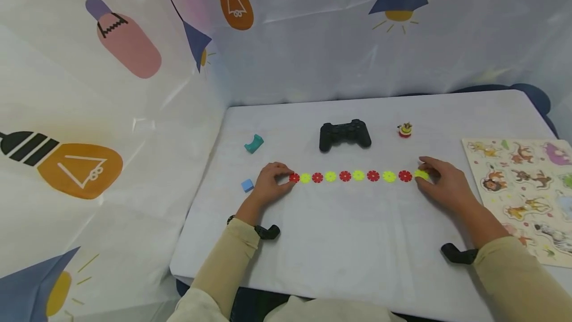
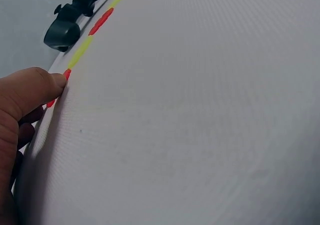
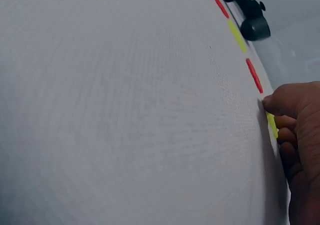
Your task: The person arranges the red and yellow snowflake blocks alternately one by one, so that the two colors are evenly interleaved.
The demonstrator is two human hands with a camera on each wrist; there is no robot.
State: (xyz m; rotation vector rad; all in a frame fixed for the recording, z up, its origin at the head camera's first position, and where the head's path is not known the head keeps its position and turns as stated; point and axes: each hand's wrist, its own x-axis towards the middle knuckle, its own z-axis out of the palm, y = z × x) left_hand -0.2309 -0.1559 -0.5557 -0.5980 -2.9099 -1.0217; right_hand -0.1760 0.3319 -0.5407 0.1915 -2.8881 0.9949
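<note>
A straight row of notched interlocking discs, red and yellow by turns, runs across the white table; a red disc point(image 1: 345, 176) lies near its middle. At the row's left end my left hand point(image 1: 271, 183) pinches the last red disc point(image 1: 294, 177) between thumb and fingers. My right hand point(image 1: 444, 183) has its thumb and forefinger on either side of the yellow disc point(image 1: 421, 174) at the right end, gripping its edges. In the left wrist view the thumb point(image 2: 57, 80) covers part of the red disc. The right wrist view shows the yellow disc point(image 3: 272, 125) partly behind the right thumb.
Behind the row lies a black game controller point(image 1: 345, 134), with a small red-and-yellow toy figure point(image 1: 404, 130) to its right. A teal curved block point(image 1: 254, 143) and a blue block point(image 1: 248, 185) are at the left. An animal puzzle board point(image 1: 496, 202) lies by the right forearm.
</note>
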